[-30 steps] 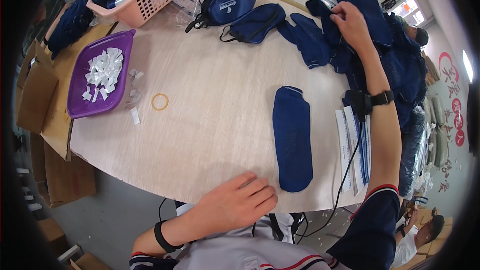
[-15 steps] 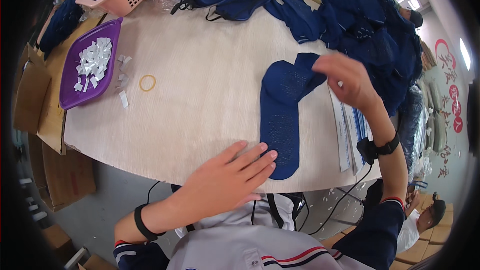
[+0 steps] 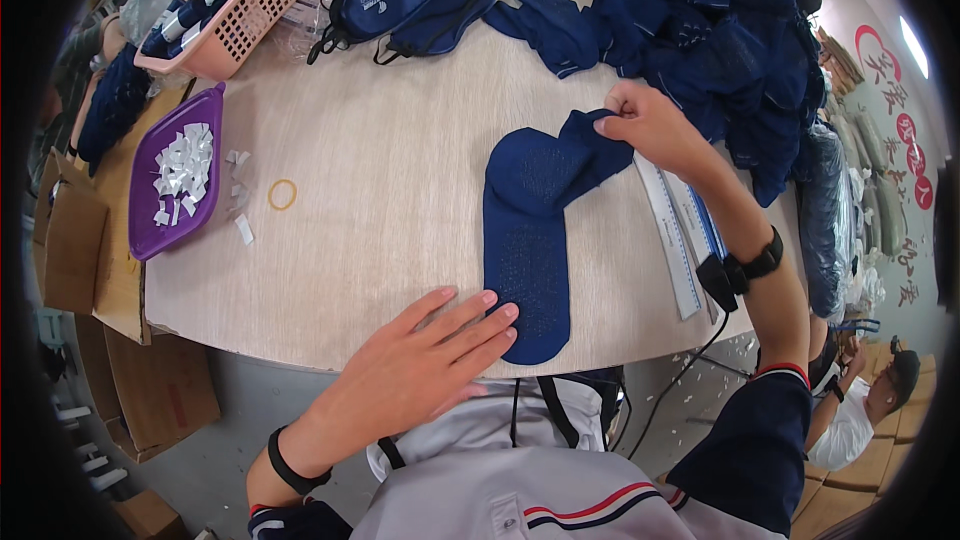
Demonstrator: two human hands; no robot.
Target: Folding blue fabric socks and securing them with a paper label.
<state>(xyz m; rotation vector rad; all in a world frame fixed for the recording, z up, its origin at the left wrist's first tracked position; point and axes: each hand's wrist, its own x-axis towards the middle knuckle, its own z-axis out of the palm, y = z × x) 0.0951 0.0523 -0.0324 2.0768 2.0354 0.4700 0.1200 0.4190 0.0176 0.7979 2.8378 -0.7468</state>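
Note:
A navy blue sock [image 3: 528, 250] lies on the pale wooden table [image 3: 350, 170] with its toe toward me, and its upper part folds over to the right. Rows of small dots cover its surface. My left hand [image 3: 415, 360] rests flat with its fingers spread, fingertips on the sock's toe end. At the far end, my right hand [image 3: 655, 128] pinches the sock's cuff between thumb and fingers. Whether one sock or a stacked pair lies there I cannot tell.
Far right, navy socks [image 3: 700, 60] are heaped, with blue-and-white printed strips [image 3: 672, 230] nearer me. Navy eye masks [image 3: 440, 20], a pink basket [image 3: 265, 15] and a purple tray [image 3: 215, 140] of white tags stand left. A rubber band [image 3: 282, 194] lies nearby. Another person [image 3: 850, 410] sits at right.
My right hand has come down to the sock's cuff and now pinches it. The left hand keeps its place on the toe. The whole view has shifted slightly.

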